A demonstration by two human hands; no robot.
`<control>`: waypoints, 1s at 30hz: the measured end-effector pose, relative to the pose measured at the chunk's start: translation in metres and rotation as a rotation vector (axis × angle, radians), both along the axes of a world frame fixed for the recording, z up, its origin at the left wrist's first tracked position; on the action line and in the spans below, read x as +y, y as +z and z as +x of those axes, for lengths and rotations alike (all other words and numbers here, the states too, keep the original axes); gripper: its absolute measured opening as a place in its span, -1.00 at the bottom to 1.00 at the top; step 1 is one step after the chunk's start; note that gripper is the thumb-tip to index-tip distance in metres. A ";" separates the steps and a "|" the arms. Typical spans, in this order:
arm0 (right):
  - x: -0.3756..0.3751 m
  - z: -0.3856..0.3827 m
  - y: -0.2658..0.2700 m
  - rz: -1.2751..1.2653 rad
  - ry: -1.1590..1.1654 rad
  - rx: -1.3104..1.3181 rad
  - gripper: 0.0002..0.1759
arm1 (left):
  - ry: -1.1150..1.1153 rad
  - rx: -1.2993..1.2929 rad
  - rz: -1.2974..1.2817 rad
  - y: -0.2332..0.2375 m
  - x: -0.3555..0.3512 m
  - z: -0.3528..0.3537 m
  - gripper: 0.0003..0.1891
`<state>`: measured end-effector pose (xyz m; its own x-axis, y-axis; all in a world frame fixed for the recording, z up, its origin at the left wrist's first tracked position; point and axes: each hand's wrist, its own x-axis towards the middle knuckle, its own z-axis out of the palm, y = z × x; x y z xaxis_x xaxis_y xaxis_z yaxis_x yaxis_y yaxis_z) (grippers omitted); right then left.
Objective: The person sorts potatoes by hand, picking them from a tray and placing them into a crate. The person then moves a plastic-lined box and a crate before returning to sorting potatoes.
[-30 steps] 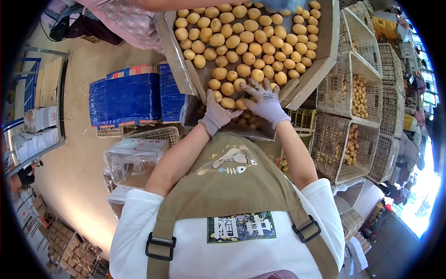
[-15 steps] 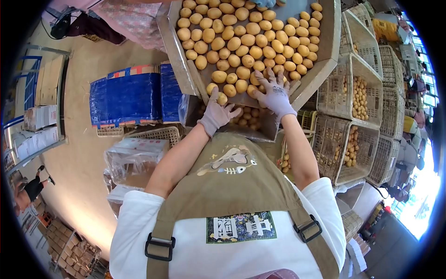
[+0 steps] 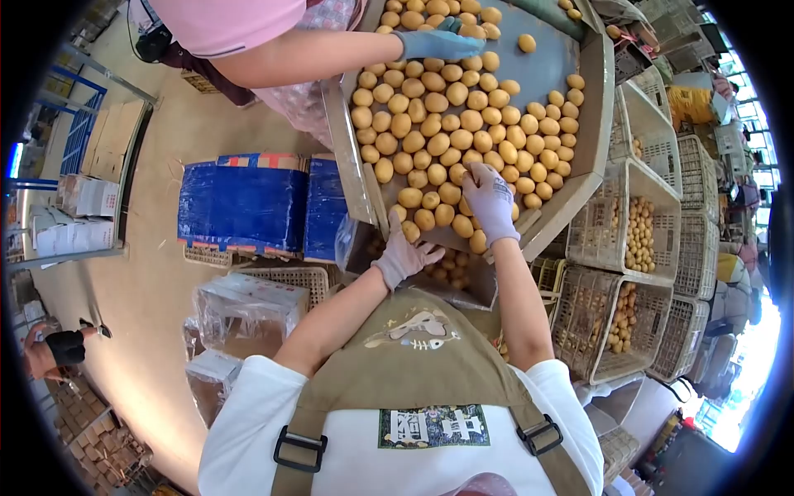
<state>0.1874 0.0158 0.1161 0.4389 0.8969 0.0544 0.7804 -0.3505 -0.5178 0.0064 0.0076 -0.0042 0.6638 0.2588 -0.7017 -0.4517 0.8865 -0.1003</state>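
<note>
Many round yellow-brown potatoes (image 3: pixel 413 140) lie in a grey tray with raised wooden edges (image 3: pixel 571 202). My left hand (image 3: pixel 405 255), in a pale glove, is at the tray's near lip, with its fingers apart and one finger beside a potato (image 3: pixel 410 231). My right hand (image 3: pixel 490 202), also gloved, reaches over the potatoes, with its fingers bent together and pointing down among them. What lies under those fingertips is hidden. Below the lip, between my wrists, more potatoes (image 3: pixel 451 269) sit in a bin that my hands and apron partly cover.
Another person's blue-gloved hand (image 3: pixel 438 43) reaches into the tray from the upper left. Stacked plastic crates (image 3: pixel 600 215), some with potatoes, stand on the right. Blue-wrapped boxes (image 3: pixel 240 202) and a plastic-covered carton (image 3: pixel 248 306) are on the left. Someone walks farther left.
The view has shifted, so the tray appears lower. My right hand's fingers have gone from spread to bent together. The other person's arm now reaches well into the tray over the potatoes.
</note>
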 end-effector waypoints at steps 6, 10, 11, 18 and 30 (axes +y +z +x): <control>-0.017 -0.040 -0.075 -0.204 0.432 -0.414 -0.45 | -0.022 -0.130 0.019 -0.016 -0.003 0.000 0.16; 0.002 -0.038 -0.043 -0.410 0.441 -0.186 -0.59 | 0.023 0.005 -0.063 0.000 -0.006 0.002 0.13; 0.006 -0.031 -0.043 -0.371 0.431 -0.158 -0.61 | 0.017 -0.036 -0.006 -0.006 -0.004 0.002 0.12; -0.092 0.026 -0.014 0.292 -0.169 0.563 -0.57 | 0.006 -0.184 0.043 -0.024 -0.003 -0.001 0.08; -0.156 0.067 0.049 0.396 -0.413 0.270 -0.69 | 0.110 0.083 -0.167 0.032 0.001 0.011 0.20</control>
